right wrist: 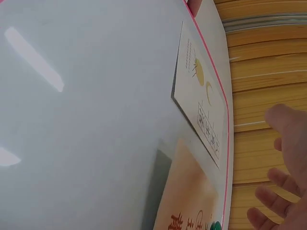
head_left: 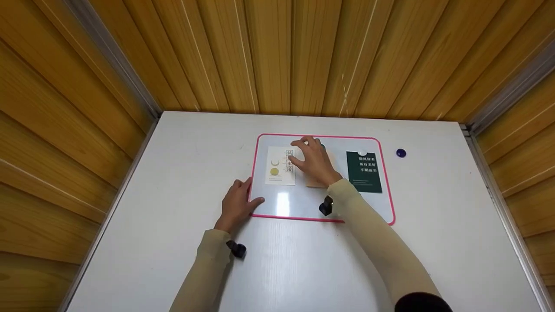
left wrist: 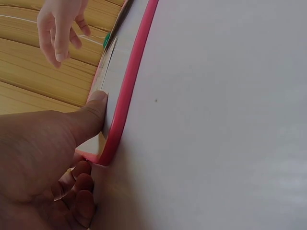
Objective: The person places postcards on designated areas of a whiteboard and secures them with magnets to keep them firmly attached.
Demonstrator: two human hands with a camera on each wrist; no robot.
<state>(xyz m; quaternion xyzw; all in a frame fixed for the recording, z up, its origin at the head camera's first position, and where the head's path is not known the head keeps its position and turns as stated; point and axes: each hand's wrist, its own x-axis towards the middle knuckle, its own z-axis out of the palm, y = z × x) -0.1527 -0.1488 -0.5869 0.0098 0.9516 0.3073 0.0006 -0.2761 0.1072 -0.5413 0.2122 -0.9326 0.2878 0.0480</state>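
Observation:
A whiteboard (head_left: pixel 299 203) with a pink rim lies on the table. My left hand (head_left: pixel 236 201) grips its near left corner, thumb on the face and fingers curled at the rim. Above the board hovers my right hand (head_left: pixel 315 161), fingers spread and loosely bent, holding nothing. Just left of it is a white card (head_left: pixel 277 167) with a moon drawing. Partly hidden beneath that hand, a tan card (right wrist: pixel 187 191) with red characters has a green magnet (right wrist: pixel 217 225) at its top. A dark green card (head_left: pixel 365 175) with a white magnet (head_left: pixel 362 152) is at the right.
A dark blue round magnet (head_left: pixel 401 153) sits on the white table (head_left: pixel 438 216), right of the board. Wood-look panels (head_left: pixel 277 56) stand behind the table and along both sides. A black camera (head_left: pixel 326 206) is strapped at the right wrist, another (head_left: pixel 236 249) at the left.

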